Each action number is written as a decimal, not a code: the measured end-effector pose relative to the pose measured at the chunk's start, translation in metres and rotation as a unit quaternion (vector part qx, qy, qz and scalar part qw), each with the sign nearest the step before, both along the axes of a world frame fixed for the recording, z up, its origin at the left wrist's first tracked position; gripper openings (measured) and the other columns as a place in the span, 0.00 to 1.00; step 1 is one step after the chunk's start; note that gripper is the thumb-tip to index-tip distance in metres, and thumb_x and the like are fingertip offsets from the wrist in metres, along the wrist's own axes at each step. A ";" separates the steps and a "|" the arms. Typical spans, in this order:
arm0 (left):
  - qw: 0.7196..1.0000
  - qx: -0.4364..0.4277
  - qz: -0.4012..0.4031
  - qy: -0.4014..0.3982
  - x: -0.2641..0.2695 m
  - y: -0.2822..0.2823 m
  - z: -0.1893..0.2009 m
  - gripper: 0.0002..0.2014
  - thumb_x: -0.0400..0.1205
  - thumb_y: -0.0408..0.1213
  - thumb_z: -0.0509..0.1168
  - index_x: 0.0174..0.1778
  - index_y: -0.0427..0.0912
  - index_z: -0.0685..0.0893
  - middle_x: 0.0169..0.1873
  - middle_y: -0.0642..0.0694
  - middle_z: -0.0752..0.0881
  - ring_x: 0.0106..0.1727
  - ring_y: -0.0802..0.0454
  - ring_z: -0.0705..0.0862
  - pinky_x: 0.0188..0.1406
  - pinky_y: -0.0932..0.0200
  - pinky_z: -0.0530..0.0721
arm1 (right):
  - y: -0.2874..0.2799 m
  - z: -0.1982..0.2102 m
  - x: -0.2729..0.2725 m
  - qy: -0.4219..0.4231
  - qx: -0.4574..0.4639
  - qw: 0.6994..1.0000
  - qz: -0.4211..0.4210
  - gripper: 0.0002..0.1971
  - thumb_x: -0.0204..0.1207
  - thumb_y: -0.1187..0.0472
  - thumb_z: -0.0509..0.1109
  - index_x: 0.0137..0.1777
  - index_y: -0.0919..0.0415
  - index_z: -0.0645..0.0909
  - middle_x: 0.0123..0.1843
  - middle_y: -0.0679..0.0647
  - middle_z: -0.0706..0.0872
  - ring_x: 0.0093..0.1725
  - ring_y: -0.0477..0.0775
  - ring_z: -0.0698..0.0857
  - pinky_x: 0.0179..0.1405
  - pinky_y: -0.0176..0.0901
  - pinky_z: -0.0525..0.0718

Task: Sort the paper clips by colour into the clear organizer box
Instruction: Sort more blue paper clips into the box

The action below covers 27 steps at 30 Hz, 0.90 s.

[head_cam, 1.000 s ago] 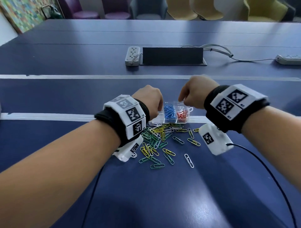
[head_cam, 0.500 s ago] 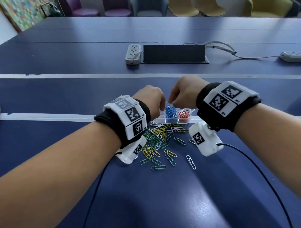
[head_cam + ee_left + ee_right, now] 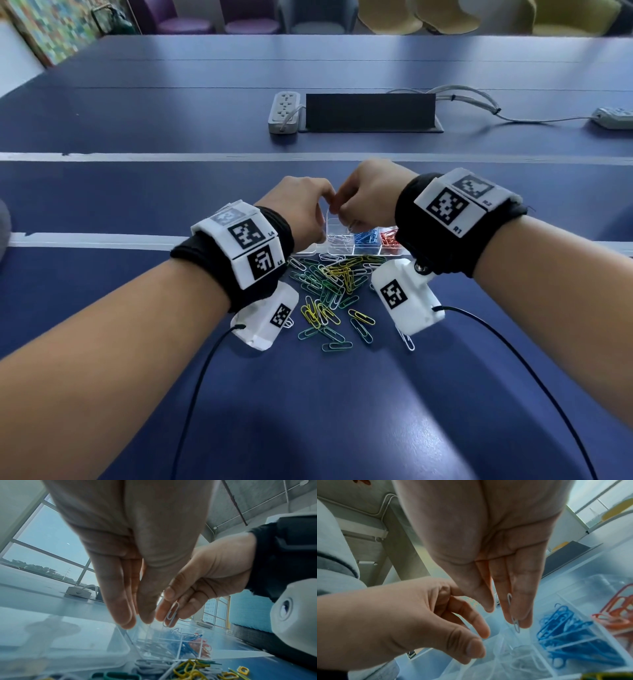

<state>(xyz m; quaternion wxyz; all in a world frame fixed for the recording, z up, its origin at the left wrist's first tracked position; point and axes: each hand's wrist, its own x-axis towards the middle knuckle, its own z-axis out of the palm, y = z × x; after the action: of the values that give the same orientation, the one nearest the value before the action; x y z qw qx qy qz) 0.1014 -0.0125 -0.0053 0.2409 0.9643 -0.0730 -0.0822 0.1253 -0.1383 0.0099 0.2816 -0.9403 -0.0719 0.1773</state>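
Nearest on the blue table (image 3: 342,411), loose pile of paper clips (image 3: 330,291). Just past that, right hand (image 3: 370,200) pinching a white clip (image 3: 171,613) above the clear organizer box (image 3: 337,224), left hand (image 3: 301,209) beside it, fingers relaxed, holding nothing. Farther back, power strip (image 3: 284,111).

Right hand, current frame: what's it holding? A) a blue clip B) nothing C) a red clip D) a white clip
D: the right hand pinches a white paper clip at its fingertips, above the clear organizer box whose compartments already hold white clips, blue clips and red clips; the left hand beside it holds nothing.
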 end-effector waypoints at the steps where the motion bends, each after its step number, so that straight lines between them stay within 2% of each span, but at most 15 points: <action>1: 1.000 -0.003 0.001 0.001 -0.001 0.002 0.000 0.20 0.72 0.29 0.74 0.59 0.48 0.81 0.43 0.48 0.90 0.41 0.54 0.82 0.42 0.62 0.74 | 0.000 0.000 -0.001 0.004 0.009 1.000 0.000 0.12 0.74 0.68 0.67 0.50 0.59 0.90 0.45 0.60 0.93 0.48 0.58 0.92 0.54 0.54 0.89; 4: 1.000 -0.012 0.003 -0.003 -0.003 0.007 -0.001 0.20 0.72 0.32 0.73 0.59 0.49 0.80 0.43 0.50 0.90 0.42 0.53 0.84 0.43 0.61 0.77 | 0.001 0.000 -0.005 0.028 0.047 0.998 -0.003 0.15 0.77 0.69 0.62 0.54 0.57 0.88 0.47 0.57 0.92 0.50 0.56 0.91 0.54 0.50 0.90; 8: 1.000 -0.020 0.003 -0.008 -0.007 0.012 -0.002 0.20 0.74 0.33 0.72 0.60 0.51 0.79 0.42 0.50 0.89 0.42 0.53 0.84 0.44 0.61 0.77 | 0.000 0.000 -0.008 0.057 0.079 0.995 0.003 0.16 0.79 0.70 0.62 0.60 0.55 0.85 0.41 0.51 0.89 0.44 0.48 0.87 0.45 0.41 0.90; 10: 1.000 -0.015 -0.002 -0.011 -0.009 0.015 -0.003 0.19 0.75 0.35 0.72 0.61 0.51 0.79 0.42 0.51 0.88 0.41 0.54 0.83 0.44 0.61 0.76 | -0.002 0.001 -0.011 0.056 0.084 0.995 0.007 0.16 0.79 0.70 0.62 0.60 0.56 0.84 0.44 0.53 0.90 0.42 0.49 0.87 0.43 0.41 0.90; 12: 1.000 -0.005 -0.010 -0.008 -0.011 0.018 -0.003 0.17 0.75 0.37 0.72 0.59 0.50 0.81 0.39 0.52 0.87 0.37 0.57 0.81 0.43 0.62 0.75 | -0.007 0.003 -0.015 0.031 0.076 0.997 0.012 0.16 0.78 0.71 0.61 0.57 0.57 0.85 0.44 0.55 0.90 0.40 0.53 0.88 0.44 0.44 0.91; 13: 1.000 0.004 -0.020 -0.007 -0.013 0.020 -0.003 0.14 0.75 0.38 0.72 0.56 0.49 0.83 0.35 0.54 0.85 0.34 0.60 0.80 0.41 0.63 0.75 | -0.011 0.004 -0.019 -0.002 0.058 0.998 0.024 0.16 0.76 0.71 0.61 0.52 0.56 0.87 0.40 0.54 0.90 0.38 0.55 0.88 0.44 0.45 0.91; 14: 0.999 0.017 -0.036 -0.004 -0.015 0.022 -0.002 0.11 0.74 0.38 0.72 0.52 0.48 0.86 0.32 0.56 0.83 0.31 0.64 0.79 0.37 0.66 0.75 | -0.017 0.005 -0.024 -0.045 0.027 0.998 0.046 0.15 0.73 0.70 0.62 0.46 0.53 0.88 0.34 0.51 0.89 0.34 0.55 0.88 0.43 0.42 0.91; 16: 0.996 0.043 -0.076 0.011 -0.021 0.026 -0.001 0.04 0.74 0.39 0.73 0.43 0.48 0.89 0.28 0.56 0.84 0.25 0.66 0.79 0.29 0.74 0.75 | -0.027 0.009 -0.039 -0.105 -0.067 0.984 0.124 0.13 0.70 0.66 0.66 0.41 0.50 0.89 0.24 0.44 0.82 0.28 0.47 0.83 0.39 0.28 0.82; 17: 0.994 0.052 -0.092 0.025 -0.024 0.029 -0.001 0.02 0.73 0.39 0.73 0.40 0.48 0.89 0.27 0.55 0.85 0.23 0.65 0.80 0.27 0.78 0.74 | -0.031 0.010 -0.048 -0.103 -0.115 0.974 0.166 0.11 0.69 0.65 0.68 0.41 0.50 0.90 0.22 0.43 0.80 0.27 0.44 0.81 0.38 0.26 0.79; 20: 0.987 0.086 -0.120 0.056 -0.032 0.035 -0.001 0.01 0.71 0.40 0.75 0.37 0.49 0.90 0.26 0.53 0.87 0.25 0.67 0.80 0.26 0.79 0.73 | -0.040 0.006 -0.075 -0.043 -0.223 0.946 0.231 0.05 0.67 0.55 0.74 0.40 0.52 0.90 0.30 0.48 0.87 0.35 0.48 0.85 0.44 0.37 0.85; 22: 0.982 0.117 -0.127 0.071 -0.037 0.038 -0.001 0.02 0.70 0.41 0.75 0.36 0.50 0.90 0.24 0.56 0.85 0.24 0.69 0.79 0.28 0.77 0.74 | -0.044 -0.003 -0.086 -0.015 -0.254 0.940 0.229 0.11 0.66 0.47 0.76 0.42 0.53 0.90 0.38 0.49 0.91 0.42 0.51 0.87 0.45 0.41 0.85; 25: 0.976 0.142 -0.139 0.093 -0.045 0.041 0.000 0.03 0.69 0.43 0.76 0.36 0.50 0.90 0.30 0.52 0.89 0.29 0.64 0.81 0.36 0.66 0.81 | -0.044 -0.013 -0.094 -0.017 -0.261 0.941 0.214 0.11 0.65 0.51 0.76 0.45 0.52 0.87 0.41 0.47 0.89 0.48 0.53 0.86 0.43 0.37 0.80; 27: 0.971 0.156 -0.148 0.106 -0.049 0.042 -0.001 0.07 0.67 0.43 0.78 0.38 0.49 0.90 0.34 0.51 0.90 0.33 0.60 0.83 0.39 0.62 0.82 | -0.044 -0.015 -0.096 -0.019 -0.245 0.946 0.211 0.09 0.66 0.57 0.74 0.47 0.49 0.85 0.34 0.43 0.83 0.46 0.53 0.83 0.45 0.37 0.79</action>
<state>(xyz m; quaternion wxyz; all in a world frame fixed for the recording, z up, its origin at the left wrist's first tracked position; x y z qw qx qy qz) 0.0519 0.0298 -0.0062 0.0793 0.9542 -0.1748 -0.2294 0.0295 -0.1822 -0.0055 -0.0025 -0.9467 -0.2283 0.2271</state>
